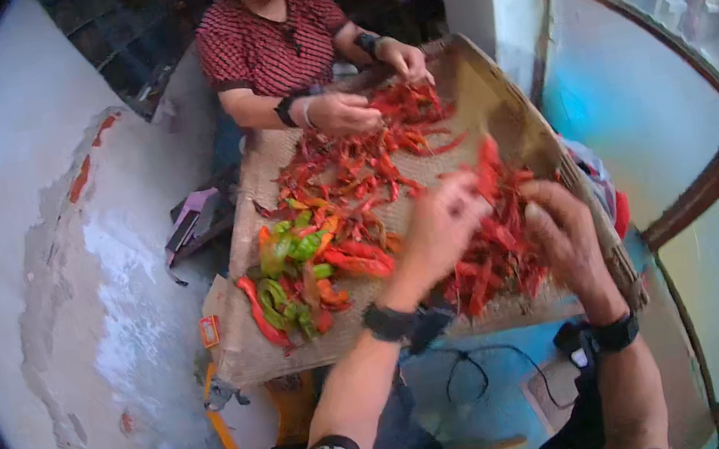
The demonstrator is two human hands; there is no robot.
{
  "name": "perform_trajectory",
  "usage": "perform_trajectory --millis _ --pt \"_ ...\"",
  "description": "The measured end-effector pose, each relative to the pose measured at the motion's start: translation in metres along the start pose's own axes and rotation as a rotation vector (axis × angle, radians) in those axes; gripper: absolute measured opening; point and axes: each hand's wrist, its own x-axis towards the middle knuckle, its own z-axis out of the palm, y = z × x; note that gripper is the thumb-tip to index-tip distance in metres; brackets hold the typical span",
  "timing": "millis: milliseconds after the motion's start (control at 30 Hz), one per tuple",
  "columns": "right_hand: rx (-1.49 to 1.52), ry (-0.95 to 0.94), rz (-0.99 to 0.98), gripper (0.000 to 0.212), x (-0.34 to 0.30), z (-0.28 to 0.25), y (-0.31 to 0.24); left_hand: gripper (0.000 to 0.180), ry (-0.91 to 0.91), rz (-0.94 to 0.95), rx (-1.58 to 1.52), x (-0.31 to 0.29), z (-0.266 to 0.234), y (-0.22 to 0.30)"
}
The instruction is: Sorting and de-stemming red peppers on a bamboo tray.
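Note:
A shallow woven tray (252, 349) carries dried red chili peppers (489, 270) in a heap at its near right. My left hand (440, 226) is over the tray beside this heap, its fingers smeared by motion. A red chili pepper (488, 162) stands up just past its fingertips; whether it is gripped I cannot tell. At the heap's right side my right hand (565, 229) has curled fingers with the thumb brought in. What lies between them is hidden. Fresher green peppers (288, 245) mixed with orange and red ones lie at the tray's near left.
Across the tray sits a person (279, 44) in a patterned red top, both hands over another heap of red chilies (411, 103). A small orange-red box (210, 331) rests by the tray's left edge. A framed window (636, 68) stands right, and a cable (484, 355) hangs below.

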Motion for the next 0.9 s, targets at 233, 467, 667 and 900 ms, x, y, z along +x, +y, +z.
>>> perform_trajectory --millis 233,467,667,900 --pt "0.151 0.146 -0.037 0.025 0.003 -0.038 -0.008 0.05 0.332 0.083 0.569 0.055 -0.034 -0.032" --pt "0.218 0.18 0.003 0.023 0.004 -0.044 -0.009 0.063 -0.479 0.148 0.663 0.122 0.028 -0.047" --pt "0.187 0.216 -0.052 0.018 0.004 -0.049 -0.005 0.076 -0.58 0.126 0.766 0.149 0.051 -0.073" --pt "0.037 0.168 -0.081 0.017 -0.002 -0.045 -0.01 0.045 -0.515 0.164 0.641 0.117 0.034 -0.059"
